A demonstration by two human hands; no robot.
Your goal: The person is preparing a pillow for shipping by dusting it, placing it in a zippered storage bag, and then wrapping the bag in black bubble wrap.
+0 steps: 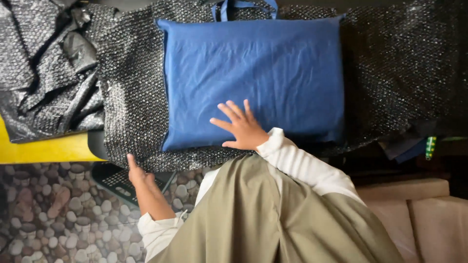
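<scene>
- My right hand (pixel 241 127) lies flat and open, fingers spread, palm down on the lower edge of the blue fabric bag (pixel 253 78); it grips nothing.
- The bag lies flat on a sheet of black bubble wrap (pixel 131 97), its handles (pixel 243 7) pointing away from me at the far edge.
- My left hand (pixel 135 171) is at the near edge of the bubble wrap, to the left of the bag, fingers touching that edge from below; I cannot tell whether it is pinching the sheet.
- More crumpled black wrap (pixel 44 73) sits at far left, over a yellow surface (pixel 48 148).
- A pebble-patterned floor (pixel 48 214) shows below.
</scene>
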